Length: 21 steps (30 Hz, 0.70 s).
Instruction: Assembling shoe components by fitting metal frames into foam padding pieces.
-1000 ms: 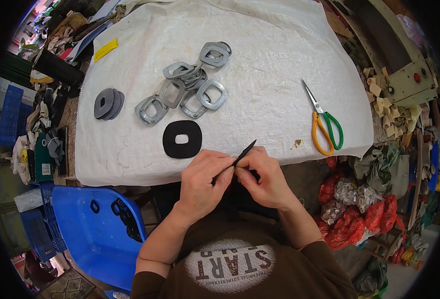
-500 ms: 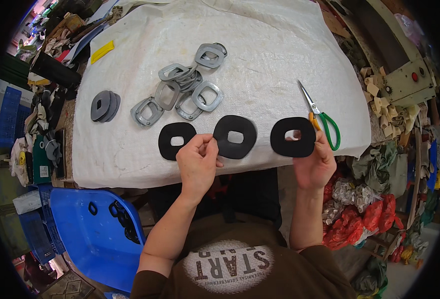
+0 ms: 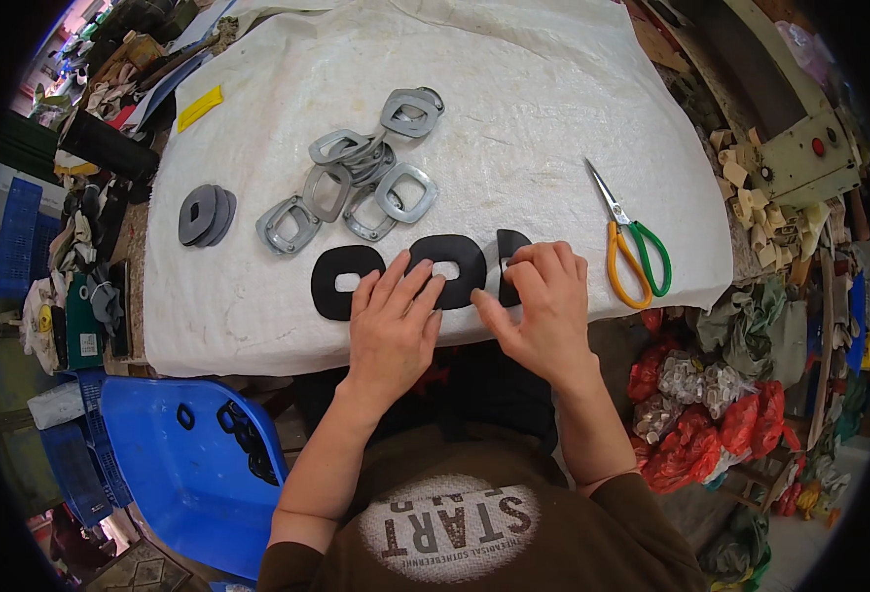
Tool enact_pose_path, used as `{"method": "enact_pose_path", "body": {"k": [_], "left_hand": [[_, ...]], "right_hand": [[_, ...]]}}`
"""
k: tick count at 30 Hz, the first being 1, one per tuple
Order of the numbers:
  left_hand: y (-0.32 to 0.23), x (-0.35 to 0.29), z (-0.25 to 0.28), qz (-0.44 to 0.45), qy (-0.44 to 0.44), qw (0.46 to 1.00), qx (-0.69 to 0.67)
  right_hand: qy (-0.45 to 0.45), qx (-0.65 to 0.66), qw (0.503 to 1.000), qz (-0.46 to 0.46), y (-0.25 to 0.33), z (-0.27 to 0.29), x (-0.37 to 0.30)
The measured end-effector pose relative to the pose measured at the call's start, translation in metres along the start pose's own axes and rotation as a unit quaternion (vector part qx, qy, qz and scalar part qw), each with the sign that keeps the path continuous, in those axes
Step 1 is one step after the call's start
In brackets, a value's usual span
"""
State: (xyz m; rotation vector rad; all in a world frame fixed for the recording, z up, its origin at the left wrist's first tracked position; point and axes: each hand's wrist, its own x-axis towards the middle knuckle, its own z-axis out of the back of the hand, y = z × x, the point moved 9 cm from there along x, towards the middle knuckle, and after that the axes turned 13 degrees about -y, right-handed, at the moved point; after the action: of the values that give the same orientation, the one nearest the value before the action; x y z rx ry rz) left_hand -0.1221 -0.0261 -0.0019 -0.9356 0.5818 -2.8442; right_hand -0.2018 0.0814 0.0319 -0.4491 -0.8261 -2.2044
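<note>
Three black oval rings with rectangular holes lie in a row at the near edge of the white cloth (image 3: 257, 326). The left hand (image 3: 391, 321) lies flat with fingers spread and released, fingertips pressing the middle black ring (image 3: 460, 264) and just beside the left black ring (image 3: 341, 281). The right hand (image 3: 543, 306) curls over the right black ring (image 3: 509, 252), fingers bent down onto it and thumb reaching toward the middle one — pressing more than gripping, though whether an edge is pinched underneath cannot be told. Behind them lie a heap of grey frames (image 3: 356, 183), a small stack of dark grey ovals (image 3: 206, 214), and scissors with a yellow and a green handle (image 3: 632, 247) just right of the right hand. To do this step well, judging from the row, keep each ring pressed flat with the fingertips, set the holes in line, and leave even gaps — sliding, not lifting, so the cloth stays smooth.
</note>
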Motion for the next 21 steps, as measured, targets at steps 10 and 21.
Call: {"method": "enact_pose_path", "body": {"k": [10,21], "left_hand": [[0.020,-0.013,0.019,0.005,-0.038,0.999,0.025],[0.077,-0.035,0.078,0.172,-0.160,0.965,0.118]], "right_hand": [[0.034,-0.022,0.998,0.054,0.002,-0.019,-0.013],[0.046,-0.009,0.997,0.068,-0.004,-0.008,-0.012]]}}
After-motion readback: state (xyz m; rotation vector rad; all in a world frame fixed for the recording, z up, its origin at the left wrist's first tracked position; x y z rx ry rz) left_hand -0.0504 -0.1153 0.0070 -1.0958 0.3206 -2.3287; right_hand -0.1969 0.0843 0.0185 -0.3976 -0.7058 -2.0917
